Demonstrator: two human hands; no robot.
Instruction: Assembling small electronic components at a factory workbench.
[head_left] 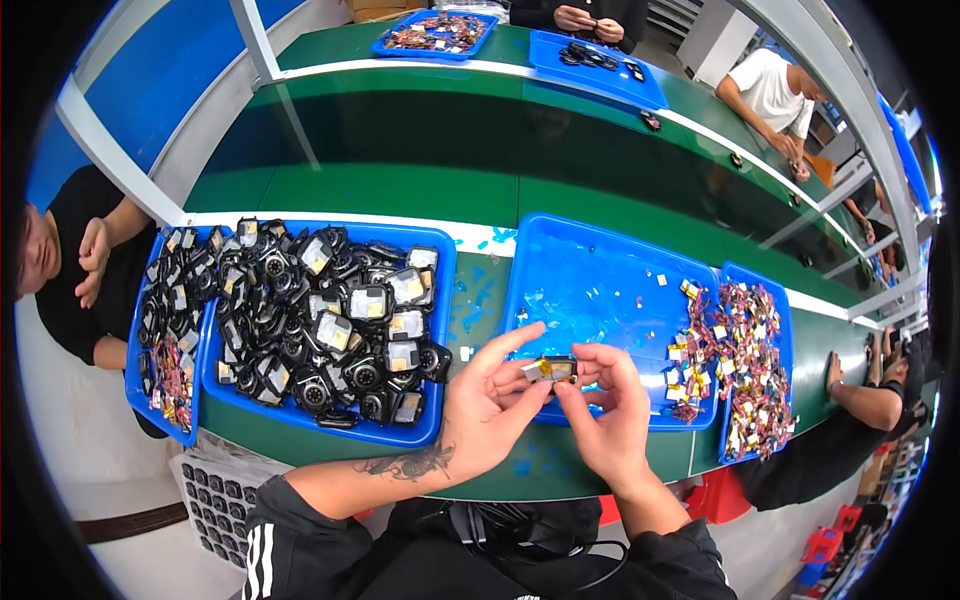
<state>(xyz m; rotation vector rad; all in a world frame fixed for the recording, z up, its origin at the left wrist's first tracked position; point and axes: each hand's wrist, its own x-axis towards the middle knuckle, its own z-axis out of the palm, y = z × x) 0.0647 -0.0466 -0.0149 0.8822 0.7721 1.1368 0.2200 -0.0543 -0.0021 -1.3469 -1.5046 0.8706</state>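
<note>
My left hand and my right hand meet over the near edge of the middle blue tray. Between their fingertips they hold one small black square part with a yellow patch on it. To the left lies a blue tray heaped with several black square parts. On the right, a blue tray holds a pile of small yellow and red wired pieces, and more of them lie at the right end of the middle tray.
A narrow blue tray of black parts sits at the far left beside a seated person. Other people sit at the right and across the green conveyor belt. A grey grid tray lies below the bench edge.
</note>
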